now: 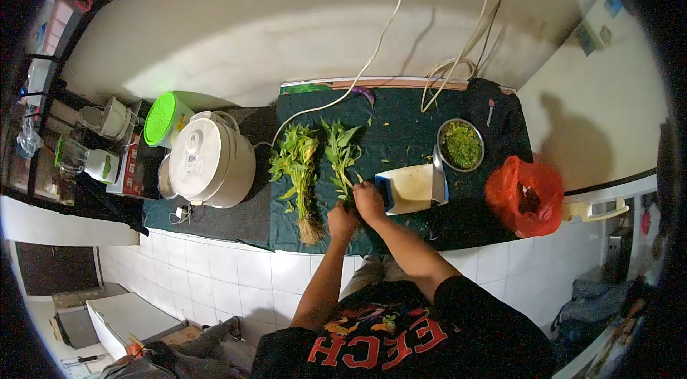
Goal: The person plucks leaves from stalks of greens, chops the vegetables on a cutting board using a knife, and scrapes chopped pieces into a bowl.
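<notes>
Grip of the left hand [343, 222] and right hand [368, 201] looks closed around the leafy greens [340, 150] low on the stems, probably for control, leaves spread on the counter [390, 236]. Left, a rooted bunch [300, 164] lies within easy reach.

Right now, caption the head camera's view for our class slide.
Both hands grip leafy greens beside another bunch on a dark green cloth.

Bucket lid [159, 119] bright green; plastic bag [524, 196] red-orange; table cover [401, 125] dark green.
</notes>
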